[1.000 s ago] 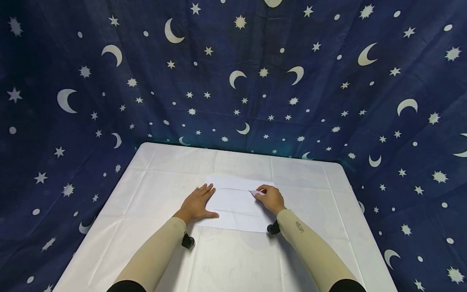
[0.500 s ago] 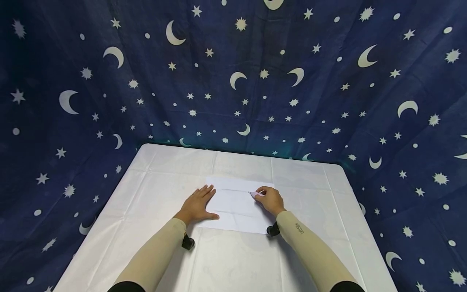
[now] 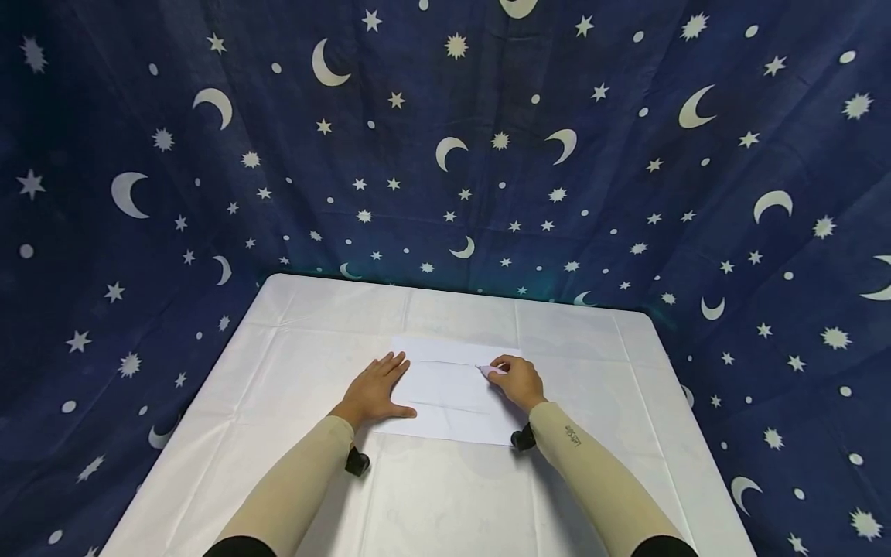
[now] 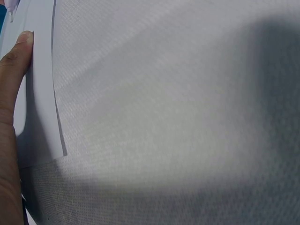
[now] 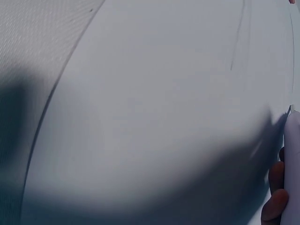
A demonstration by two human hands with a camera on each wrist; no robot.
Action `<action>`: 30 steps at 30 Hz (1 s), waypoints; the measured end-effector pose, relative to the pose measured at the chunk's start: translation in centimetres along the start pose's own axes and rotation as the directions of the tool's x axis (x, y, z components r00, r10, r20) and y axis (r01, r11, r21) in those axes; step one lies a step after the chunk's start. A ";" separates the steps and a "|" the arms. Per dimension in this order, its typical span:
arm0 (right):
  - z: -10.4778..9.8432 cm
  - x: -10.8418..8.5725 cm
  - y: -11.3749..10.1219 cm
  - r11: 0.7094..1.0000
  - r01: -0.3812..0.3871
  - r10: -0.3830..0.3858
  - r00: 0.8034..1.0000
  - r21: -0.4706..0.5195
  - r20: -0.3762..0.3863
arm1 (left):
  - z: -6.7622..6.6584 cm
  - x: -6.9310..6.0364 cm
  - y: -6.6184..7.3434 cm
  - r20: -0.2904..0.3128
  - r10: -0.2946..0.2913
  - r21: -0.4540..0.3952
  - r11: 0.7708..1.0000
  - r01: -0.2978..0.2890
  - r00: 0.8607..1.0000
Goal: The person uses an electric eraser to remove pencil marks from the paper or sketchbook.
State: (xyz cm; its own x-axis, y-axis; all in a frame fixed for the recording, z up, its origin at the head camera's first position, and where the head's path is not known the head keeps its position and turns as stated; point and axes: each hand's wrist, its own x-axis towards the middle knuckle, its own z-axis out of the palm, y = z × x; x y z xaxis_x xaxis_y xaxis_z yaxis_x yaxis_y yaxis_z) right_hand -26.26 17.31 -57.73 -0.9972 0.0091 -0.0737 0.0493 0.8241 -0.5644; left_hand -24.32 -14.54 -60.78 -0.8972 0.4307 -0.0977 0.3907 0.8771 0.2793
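A white sheet of paper (image 3: 445, 387) lies on the table, with a thin line across its upper part and a fainter one lower down. My left hand (image 3: 373, 393) rests flat on its left side, fingers spread; its thumb shows at the left of the left wrist view. My right hand (image 3: 518, 381) pinches a pale lilac pen (image 3: 489, 371) over the right part of the sheet, tip pointing left at the upper line's right end. In the right wrist view the pen (image 5: 292, 164) stands at the right edge, fingers beside it.
A white cloth (image 3: 445, 495) with fold creases covers the table. Behind it and at both sides hangs a dark blue curtain (image 3: 418, 155) with moons and stars. A small black device (image 3: 358, 462) sits at my left wrist, another (image 3: 523, 438) at my right.
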 end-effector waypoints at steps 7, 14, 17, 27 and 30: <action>-0.1 0.1 0.1 1.000 -0.010 0.010 1.000 0.001 -0.001 | 0.3 0.0 -0.5 -0.016 0.009 0.007 1.000 -0.009 1.000; 0.1 0.1 -0.4 1.000 -0.013 0.013 1.000 0.007 0.008 | 0.7 0.3 -0.6 -0.016 0.009 0.013 1.000 -0.009 1.000; 0.2 0.2 -0.7 1.000 -0.020 0.020 1.000 0.009 0.012 | 0.7 0.3 -0.6 -0.014 0.009 0.002 1.000 -0.009 1.000; 0.5 0.3 -1.6 1.000 -0.008 0.007 1.000 0.012 0.008 | 0.5 0.2 -0.3 -0.013 0.000 0.000 1.000 0.000 1.000; 0.7 0.3 -1.7 1.000 -0.002 0.002 1.000 0.005 0.008 | 0.5 0.2 -0.3 -0.013 -0.002 -0.001 1.000 0.002 1.000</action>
State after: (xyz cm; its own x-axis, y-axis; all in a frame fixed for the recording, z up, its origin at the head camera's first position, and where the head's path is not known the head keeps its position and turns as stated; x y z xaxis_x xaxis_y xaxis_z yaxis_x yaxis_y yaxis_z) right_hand -26.62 15.52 -57.35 -0.9967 0.0058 -0.0815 0.0513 0.8211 -0.5685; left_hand -24.53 -14.61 -61.38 -0.9004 0.4265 -0.0856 0.3891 0.8777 0.2797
